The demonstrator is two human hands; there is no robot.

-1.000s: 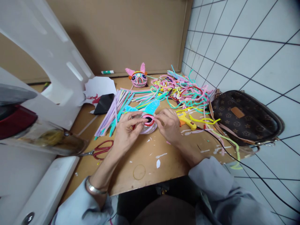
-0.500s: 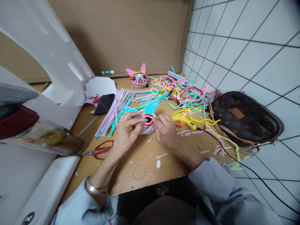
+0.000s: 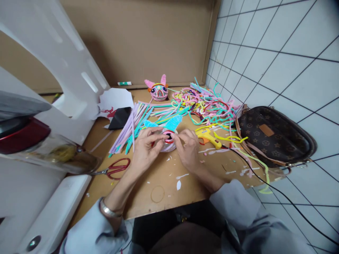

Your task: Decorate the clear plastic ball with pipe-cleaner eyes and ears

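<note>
My left hand (image 3: 144, 150) and my right hand (image 3: 186, 148) meet over a small round craft piece (image 3: 168, 138), pink with a red ring, a dark centre and two blue fuzzy ears. Both hands pinch it from either side on the wooden table (image 3: 164, 176). Straight pipe cleaners (image 3: 135, 125) in lilac and teal lie just behind my left hand. A yellow glue gun (image 3: 209, 137) lies right of my right hand, its black cord trailing off the table's right edge.
A finished pink-eared craft head (image 3: 158, 90) stands at the back. A tangle of coloured pipe cleaners (image 3: 209, 104) fills the back right. Red scissors (image 3: 116, 167) lie left, a black phone (image 3: 119, 118) beyond them, a brown patterned handbag (image 3: 275, 135) at the right edge. White plastic shapes crowd the left.
My right hand has slid left and closer to the craft piece, uncovering the glue gun. My left hand has stayed on the piece. The view has shifted slightly.
</note>
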